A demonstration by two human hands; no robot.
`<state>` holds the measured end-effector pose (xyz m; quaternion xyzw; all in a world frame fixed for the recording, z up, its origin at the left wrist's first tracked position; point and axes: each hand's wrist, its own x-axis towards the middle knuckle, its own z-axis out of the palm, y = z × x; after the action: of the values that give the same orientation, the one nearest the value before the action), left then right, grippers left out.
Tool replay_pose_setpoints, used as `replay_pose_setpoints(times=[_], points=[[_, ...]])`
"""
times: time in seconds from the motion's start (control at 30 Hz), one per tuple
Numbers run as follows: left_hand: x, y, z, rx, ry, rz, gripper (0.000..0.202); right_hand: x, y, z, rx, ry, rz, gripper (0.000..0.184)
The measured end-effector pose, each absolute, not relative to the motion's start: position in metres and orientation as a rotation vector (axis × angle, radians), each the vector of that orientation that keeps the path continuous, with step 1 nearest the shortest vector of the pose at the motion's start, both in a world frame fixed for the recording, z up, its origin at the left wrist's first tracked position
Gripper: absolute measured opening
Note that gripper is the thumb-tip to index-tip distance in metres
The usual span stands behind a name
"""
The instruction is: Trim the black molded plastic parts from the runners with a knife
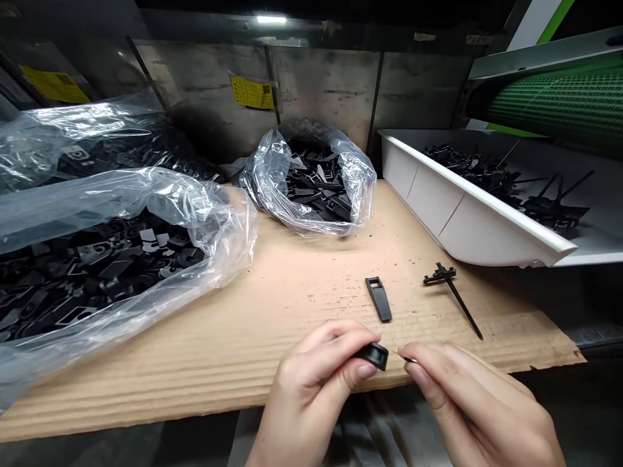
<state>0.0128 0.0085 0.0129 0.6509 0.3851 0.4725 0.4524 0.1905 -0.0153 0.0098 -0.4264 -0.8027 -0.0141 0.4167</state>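
Observation:
Above the front edge of the cardboard, my left hand (pixel 321 383) pinches a small black plastic part (pixel 374 355), its hollow rectangular end facing right. Just beside it, thumb and forefinger of my right hand (pixel 472 395) are closed on a tiny dark piece (pixel 407 359) with a thin tip pointing at that end. A slight gap shows between the two; the piece's exact kind is too small to make out. A tapered black plastic piece (pixel 379 299) with a square opening lies beyond my hands. To its right rests a black part with a long thin stem (pixel 455 292).
Clear plastic bags hold many black parts: a large bag (pixel 228 240) at left, a smaller bag (pixel 363 181) at centre back. A white tray (pixel 467 214) with stemmed black parts stands at right, under a green roller (pixel 559 97). Cardboard (pixel 195 363) covers the work surface.

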Motion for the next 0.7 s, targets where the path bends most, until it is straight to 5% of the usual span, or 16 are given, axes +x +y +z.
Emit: replay_pose_setpoints(times=[0.6,0.7], points=[[0.0156,0.0078,0.0135,1.636,0.981,1.208,0.026,0.1873,-0.0128,0.0086,-1.048,-2.055,-0.075,0.022],[0.0145,0.0072,0.0130,1.636,0.972,1.207,0.028,0.1856,-0.0126,0.0113,-1.096,-2.030,0.136,0.019]])
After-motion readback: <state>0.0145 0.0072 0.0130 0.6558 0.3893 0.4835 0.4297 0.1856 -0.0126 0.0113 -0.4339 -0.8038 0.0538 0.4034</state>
